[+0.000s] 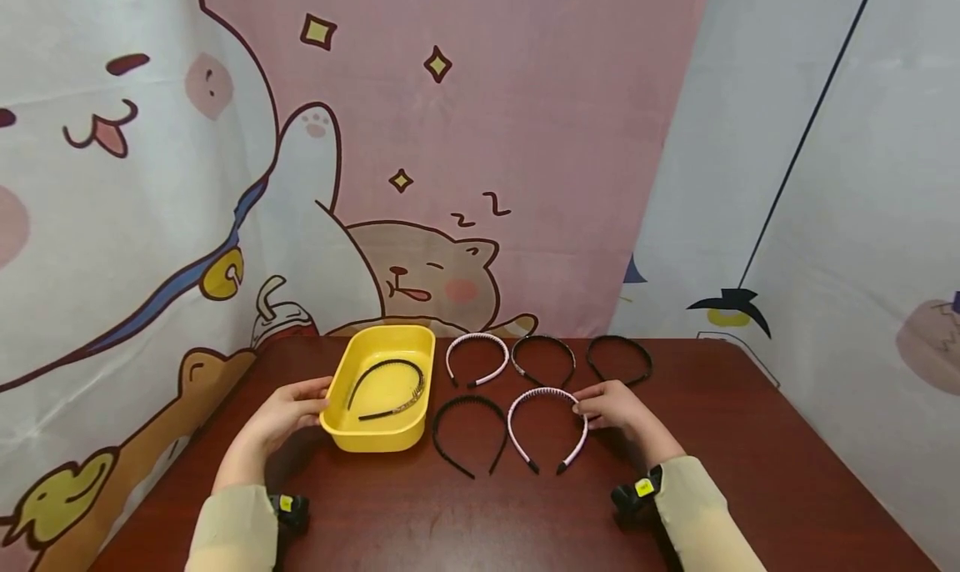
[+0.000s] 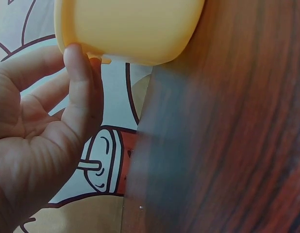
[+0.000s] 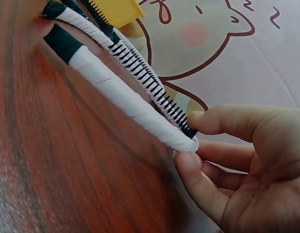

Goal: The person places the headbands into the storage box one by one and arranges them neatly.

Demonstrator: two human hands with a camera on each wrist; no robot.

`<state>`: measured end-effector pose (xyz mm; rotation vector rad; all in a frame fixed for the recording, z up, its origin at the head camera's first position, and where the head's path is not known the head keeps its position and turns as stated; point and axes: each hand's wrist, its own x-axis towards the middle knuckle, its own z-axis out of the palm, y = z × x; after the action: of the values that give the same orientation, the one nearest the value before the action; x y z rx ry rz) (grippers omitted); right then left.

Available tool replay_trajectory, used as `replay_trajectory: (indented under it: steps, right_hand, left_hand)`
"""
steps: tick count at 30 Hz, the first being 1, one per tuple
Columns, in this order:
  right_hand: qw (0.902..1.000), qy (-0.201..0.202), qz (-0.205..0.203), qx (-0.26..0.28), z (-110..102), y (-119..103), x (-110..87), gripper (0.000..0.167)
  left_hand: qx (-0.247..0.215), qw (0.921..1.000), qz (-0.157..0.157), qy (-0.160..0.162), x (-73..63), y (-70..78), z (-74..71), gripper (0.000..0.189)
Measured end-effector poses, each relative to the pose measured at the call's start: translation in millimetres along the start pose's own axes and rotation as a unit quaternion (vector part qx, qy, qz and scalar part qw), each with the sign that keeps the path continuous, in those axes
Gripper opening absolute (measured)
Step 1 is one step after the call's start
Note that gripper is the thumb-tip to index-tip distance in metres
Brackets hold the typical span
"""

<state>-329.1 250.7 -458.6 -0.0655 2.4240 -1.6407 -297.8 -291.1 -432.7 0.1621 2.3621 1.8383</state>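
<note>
My left hand grips the rim of a yellow plastic basin at its left side, thumb and fingers pinching the edge in the left wrist view. Inside the basin lies one black headband with a decorated end. With thumb and fingertips, my right hand pinches a white-wrapped headband at its right side; black teeth line its inner edge and its tips are black. Left of it lies a black toothed headband, between the basin and the white one.
Behind them on the brown table lie another white-wrapped headband, a black headband with a decorated side and a plain black headband. A cartoon-printed cloth hangs along the table's back edge.
</note>
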Motion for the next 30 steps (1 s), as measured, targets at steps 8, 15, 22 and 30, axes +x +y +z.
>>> replay_trajectory:
  steps: [8,15,22,30]
  right_hand:
    - [0.9999,-0.010,-0.011,0.006,0.1,-2.7,-2.3,0.038]
    - [0.9998,0.004,-0.018,0.012,-0.7,-5.1,-3.9,0.040]
    - [0.9988,0.026,-0.031,0.028,-6.0,-9.7,-2.2,0.042]
    - [0.9979,0.033,-0.052,0.023,-10.3,-25.7,2.9,0.043]
  left_hand:
    - [-0.003,1.0000,-0.005,0.000,-2.5,-2.1,-1.9,0.057]
    - [-0.003,1.0000,-0.004,-0.004,-5.3,-3.6,-1.3,0.058]
    - [-0.003,1.0000,0.006,-0.007,-1.1,-1.7,0.3,0.057]
    - [0.000,1.0000,0.007,-0.007,0.9,1.4,-0.4,0.057]
